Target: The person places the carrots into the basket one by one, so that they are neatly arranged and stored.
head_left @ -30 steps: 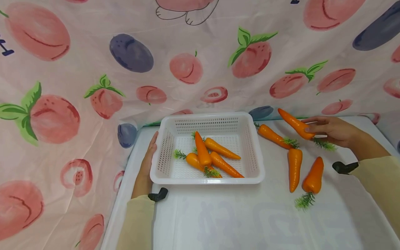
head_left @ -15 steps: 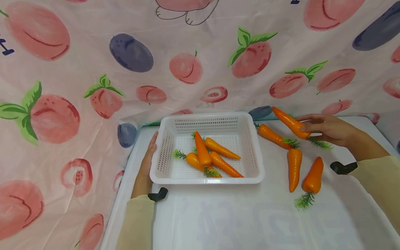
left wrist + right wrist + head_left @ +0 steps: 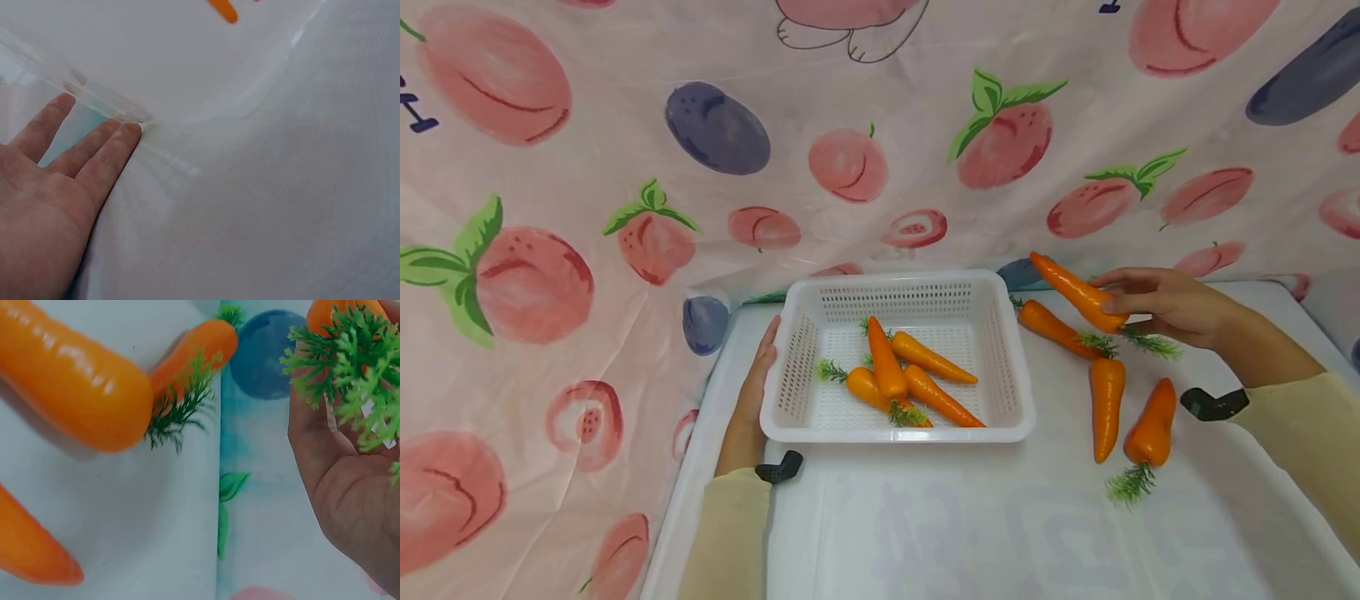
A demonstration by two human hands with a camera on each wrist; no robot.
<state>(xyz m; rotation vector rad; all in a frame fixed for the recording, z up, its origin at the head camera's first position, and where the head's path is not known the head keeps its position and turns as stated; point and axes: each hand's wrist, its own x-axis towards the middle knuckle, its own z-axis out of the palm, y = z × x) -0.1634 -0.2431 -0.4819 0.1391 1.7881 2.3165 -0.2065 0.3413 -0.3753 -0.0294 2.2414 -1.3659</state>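
Observation:
In the head view my right hand (image 3: 1180, 307) pinches an orange carrot (image 3: 1075, 292) near its leafy end, its tip pointing up and left toward the basket. Green leaves (image 3: 356, 356) of that carrot spread before the palm in the right wrist view. My left hand (image 3: 752, 396) lies along the left side of a white plastic basket (image 3: 895, 435), its fingers straight. Up close in the left wrist view, the fingertips (image 3: 130, 130) are right at the basket's wall. Several carrots (image 3: 934, 357) lie crossed inside the basket.
Right of the basket, one carrot (image 3: 1056, 327) lies slanted below the held one. Nearer the front lie another carrot (image 3: 1107, 408) and a third carrot (image 3: 1152, 423) with leaves toward the front. A fruit-print cloth (image 3: 850, 100) hangs behind the white table (image 3: 925, 517).
My right hand has moved left with the carrot, bringing its tip close to the basket's far right corner. The left hand and the basket have stayed where they were.

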